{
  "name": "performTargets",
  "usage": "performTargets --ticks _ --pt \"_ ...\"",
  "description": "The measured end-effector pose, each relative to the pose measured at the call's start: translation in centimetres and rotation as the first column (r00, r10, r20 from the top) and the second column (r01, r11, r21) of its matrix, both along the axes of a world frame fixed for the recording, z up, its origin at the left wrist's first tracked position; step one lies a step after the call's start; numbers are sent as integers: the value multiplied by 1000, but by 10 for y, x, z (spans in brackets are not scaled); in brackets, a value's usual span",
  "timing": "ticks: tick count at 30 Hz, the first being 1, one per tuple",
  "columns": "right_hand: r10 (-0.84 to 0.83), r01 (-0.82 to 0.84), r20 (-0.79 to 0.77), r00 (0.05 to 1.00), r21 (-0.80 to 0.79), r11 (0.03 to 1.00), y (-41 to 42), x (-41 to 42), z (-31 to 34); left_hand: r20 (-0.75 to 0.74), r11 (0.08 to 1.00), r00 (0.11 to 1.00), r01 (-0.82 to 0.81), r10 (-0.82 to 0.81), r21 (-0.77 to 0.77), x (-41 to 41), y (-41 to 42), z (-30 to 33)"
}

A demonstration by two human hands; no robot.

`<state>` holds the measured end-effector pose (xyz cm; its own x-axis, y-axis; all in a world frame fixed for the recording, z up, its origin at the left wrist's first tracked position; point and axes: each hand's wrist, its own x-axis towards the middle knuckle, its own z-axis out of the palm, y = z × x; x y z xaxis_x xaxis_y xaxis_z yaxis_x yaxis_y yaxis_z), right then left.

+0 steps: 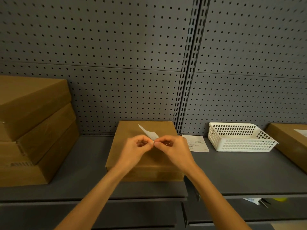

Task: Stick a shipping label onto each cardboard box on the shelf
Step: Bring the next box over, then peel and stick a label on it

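Note:
A flat cardboard box [132,130] lies on the grey shelf [86,163] in front of me. Over its top I hold a white shipping label [147,132] that sticks up and away from me. My left hand [137,146] and my right hand [171,147] meet at the label's near corner, and both pinch it with curled fingers. A stack of white labels [197,143] lies on the shelf just right of the box. Three cardboard boxes [33,130] are stacked at the left. Another box [285,140] at the far right carries a white label [301,132] on its top.
A white plastic basket [239,138] stands on the shelf between the label stack and the right box. A grey pegboard wall [132,63] closes the back. Below the shelf edge, a lower level shows some items [259,200] at the right.

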<state>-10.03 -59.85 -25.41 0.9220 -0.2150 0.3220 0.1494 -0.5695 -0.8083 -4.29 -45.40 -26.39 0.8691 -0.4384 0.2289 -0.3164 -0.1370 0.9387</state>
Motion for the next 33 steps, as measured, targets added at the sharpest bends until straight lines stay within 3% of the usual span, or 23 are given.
performTargets --ticks 12,17,33 --pt "-48 47 11 999 12 999 -2 1 -3 51 999 998 32 -31 -6 1 -5 -1" --pt "-101 98 31 994 102 990 -5 -1 1 52 998 998 27 -23 -65 1 -10 -1" --pt "-317 279 29 948 405 871 -53 -15 9 48 994 995 -91 89 53 25 -20 1"
